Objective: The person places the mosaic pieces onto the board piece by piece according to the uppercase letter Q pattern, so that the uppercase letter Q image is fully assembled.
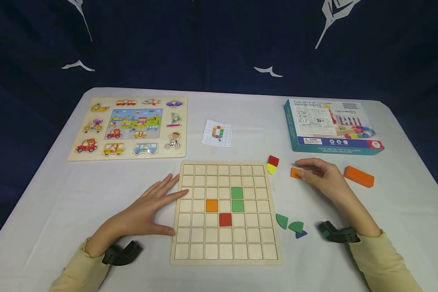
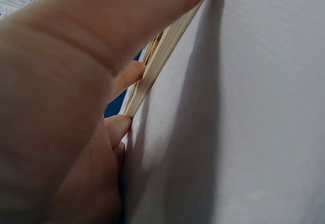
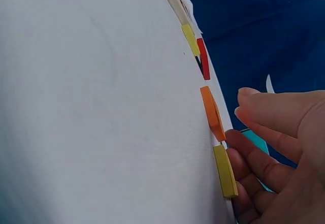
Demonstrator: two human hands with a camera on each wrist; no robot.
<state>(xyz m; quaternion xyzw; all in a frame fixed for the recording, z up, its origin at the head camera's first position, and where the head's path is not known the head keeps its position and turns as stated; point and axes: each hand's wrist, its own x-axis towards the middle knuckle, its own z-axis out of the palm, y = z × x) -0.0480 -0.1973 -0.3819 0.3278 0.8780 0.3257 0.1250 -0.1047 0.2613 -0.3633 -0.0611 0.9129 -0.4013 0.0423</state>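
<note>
Where a flat orange tile (image 1: 295, 172) lies at the board's (image 1: 224, 206) two o'clock, the right hand (image 1: 325, 178) arches over, thumb and forefinger apart.

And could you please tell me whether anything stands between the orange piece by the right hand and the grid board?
Yes: a red piece and a yellow piece lie between the orange piece and the grid board, by its far right corner. They look low enough to lift over.
</note>
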